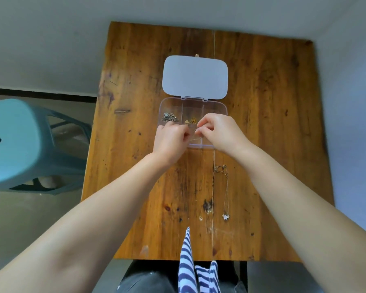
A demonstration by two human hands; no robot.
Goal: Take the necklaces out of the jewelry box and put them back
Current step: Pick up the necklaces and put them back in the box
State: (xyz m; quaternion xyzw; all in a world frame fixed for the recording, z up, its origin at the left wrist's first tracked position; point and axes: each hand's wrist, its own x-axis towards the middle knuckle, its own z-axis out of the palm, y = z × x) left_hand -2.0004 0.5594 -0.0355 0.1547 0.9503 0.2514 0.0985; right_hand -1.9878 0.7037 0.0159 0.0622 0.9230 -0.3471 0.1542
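The fingers (pixel 186 134) of the left hand (pixel 169 140) and the right hand (pixel 218 132) pinch a thin, pale chain (pixel 195 130) between them over the clear jewelry box (pixel 220 106), whose white lid (pixel 194 77) lies open on the far side. Silver and gold pieces sit in its compartments. A fine necklace (pixel 225 191) with a small pendant lies on the tabletop (pixel 135 166), near right.

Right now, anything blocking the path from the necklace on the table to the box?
Nothing visible. The necklace lies on bare table near the open box; only both hands, left hand and right hand, hover over the box's near compartments.
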